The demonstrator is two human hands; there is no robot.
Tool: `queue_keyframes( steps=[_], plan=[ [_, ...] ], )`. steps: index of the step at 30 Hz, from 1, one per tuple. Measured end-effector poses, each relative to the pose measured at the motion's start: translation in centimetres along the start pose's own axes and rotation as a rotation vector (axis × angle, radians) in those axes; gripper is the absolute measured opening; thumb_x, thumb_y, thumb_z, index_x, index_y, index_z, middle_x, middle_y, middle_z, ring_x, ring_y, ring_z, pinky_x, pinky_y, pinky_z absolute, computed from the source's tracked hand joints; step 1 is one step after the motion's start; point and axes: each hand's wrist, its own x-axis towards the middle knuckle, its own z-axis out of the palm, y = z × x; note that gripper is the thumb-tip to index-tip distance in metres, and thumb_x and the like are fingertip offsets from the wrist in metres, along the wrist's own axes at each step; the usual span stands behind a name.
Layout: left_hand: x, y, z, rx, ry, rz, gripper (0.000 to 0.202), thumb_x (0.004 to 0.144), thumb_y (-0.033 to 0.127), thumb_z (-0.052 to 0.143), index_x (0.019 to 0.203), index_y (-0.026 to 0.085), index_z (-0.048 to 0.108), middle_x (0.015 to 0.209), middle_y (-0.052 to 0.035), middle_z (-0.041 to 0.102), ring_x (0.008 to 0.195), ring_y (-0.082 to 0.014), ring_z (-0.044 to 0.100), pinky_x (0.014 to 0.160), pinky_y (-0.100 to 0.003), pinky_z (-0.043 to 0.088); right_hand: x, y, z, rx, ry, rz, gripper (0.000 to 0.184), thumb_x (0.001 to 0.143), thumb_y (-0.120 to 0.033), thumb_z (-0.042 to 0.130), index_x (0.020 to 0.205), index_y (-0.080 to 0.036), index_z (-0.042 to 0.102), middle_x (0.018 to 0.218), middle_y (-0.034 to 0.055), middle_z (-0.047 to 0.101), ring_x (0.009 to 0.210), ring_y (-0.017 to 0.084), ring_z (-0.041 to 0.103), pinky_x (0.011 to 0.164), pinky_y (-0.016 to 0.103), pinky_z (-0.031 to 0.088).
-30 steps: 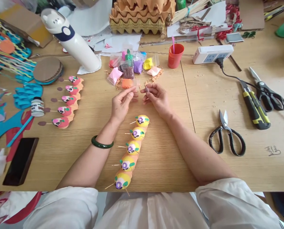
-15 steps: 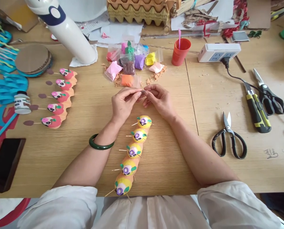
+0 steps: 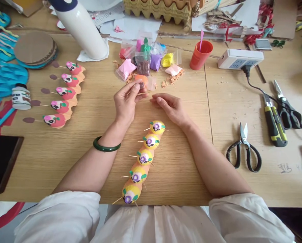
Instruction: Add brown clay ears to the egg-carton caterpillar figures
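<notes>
My left hand [image 3: 127,101] pinches a small lump of dark brown clay [image 3: 142,85] between thumb and forefinger. A thin stick [image 3: 144,93] shows below the lump, at the same fingers. Just to the right, my right hand [image 3: 170,106] is loosely curled, apart from the lump, with nothing visible in it. Below both hands lies a row of yellow clay heads [image 3: 144,157] on an orange egg-carton strip, with purple snouts, green leaves and thin sticks poking out. Behind the hands, bagged clay in several colours includes a brown packet [image 3: 143,67].
Red clay heads on a strip [image 3: 65,91], with brown ovals on sticks, lie left. A white bottle [image 3: 82,33] and red cup [image 3: 201,55] stand behind. At right are black-handled scissors [image 3: 244,148], a yellow-black cutter [image 3: 275,123] and a power strip [image 3: 239,59]. A phone [image 3: 4,163] lies left.
My hands have come apart. The left has moved up and left with the brown lump, while the right has let go and shifted slightly right. The whole view has also shifted a little.
</notes>
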Motion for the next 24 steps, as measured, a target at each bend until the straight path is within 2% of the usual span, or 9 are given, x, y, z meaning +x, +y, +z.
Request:
queue_keyframes(
  steps=[3,5,7,9,12,19,24],
  plan=[
    [0.3,-0.3,-0.3,-0.099,-0.037,-0.057,0.024,0.092,0.044,0.076,0.106,0.025,0.079,0.106,-0.0041,0.079,0.098,-0.0179,0.076,0.093,-0.035,0.066,0.0,0.0,-0.2,-0.059,0.096,-0.161,0.047,0.093,-0.065,0.068,0.116,-0.025,0.074,0.126,0.0062,0.078,0.128,0.022,0.069,0.118,0.045,0.053],
    [0.2,-0.3,-0.1,-0.117,-0.063,-0.064,0.022,0.09,0.038,0.079,0.108,0.025,0.079,0.107,-0.0031,0.078,0.099,-0.0179,0.076,0.097,-0.038,0.064,0.1,0.1,-0.4,-0.031,0.174,-0.209,0.042,0.097,-0.063,0.063,0.116,-0.026,0.074,0.126,0.0046,0.077,0.132,0.021,0.067,0.121,0.044,0.051],
    [0.0,-0.2,0.1,-0.083,-0.101,-0.074,0.024,0.087,0.038,0.082,0.108,0.025,0.079,0.107,-0.0031,0.078,0.098,-0.0182,0.076,0.097,-0.038,0.064,0.0,0.1,-0.5,0.006,0.204,-0.177,0.043,0.098,-0.063,0.061,0.115,-0.026,0.074,0.119,0.0045,0.077,0.119,0.02,0.073,0.113,0.042,0.057],
    [-0.3,0.0,0.3,-0.066,-0.149,-0.094,0.029,0.085,0.043,0.083,0.107,0.025,0.079,0.107,-0.004,0.078,0.093,-0.0181,0.076,0.091,-0.037,0.066,-0.1,0.1,-0.4,0.018,0.186,-0.113,0.045,0.096,-0.065,0.063,0.119,-0.026,0.071,0.113,0.0046,0.076,0.099,0.017,0.075,0.096,0.039,0.066],
    [-0.9,0.4,0.8,-0.087,-0.207,-0.117,0.038,0.08,0.052,0.086,0.105,0.024,0.081,0.105,-0.005,0.08,0.084,-0.0174,0.076,0.082,-0.035,0.067,-0.2,0.1,-0.1,0.0,0.14,-0.086,0.05,0.09,-0.066,0.07,0.124,-0.029,0.069,0.109,0.004,0.073,0.087,0.016,0.07,0.078,0.034,0.068],
    [-1.4,1.4,1.6,-0.052,-0.258,-0.086,0.04,0.079,0.057,0.087,0.096,0.021,0.084,0.085,-0.003,0.079,0.068,-0.0143,0.073,0.068,-0.029,0.065,-0.1,0.7,0.2,-0.006,0.071,-0.165,0.039,0.088,-0.059,0.077,0.113,-0.028,0.074,0.092,0.0004,0.066,0.079,0.014,0.066,0.072,0.029,0.065],
    [-1.5,1.8,1.5,-0.019,-0.314,-0.077,0.04,0.085,0.058,0.081,0.092,0.019,0.084,0.076,-0.0031,0.075,0.062,-0.0132,0.068,0.062,-0.026,0.061,-0.1,0.5,0.2,-0.033,0.115,-0.131,0.05,0.084,-0.067,0.077,0.114,-0.028,0.074,0.095,0.001,0.066,0.08,0.014,0.065,0.072,0.03,0.067]
  ],
)
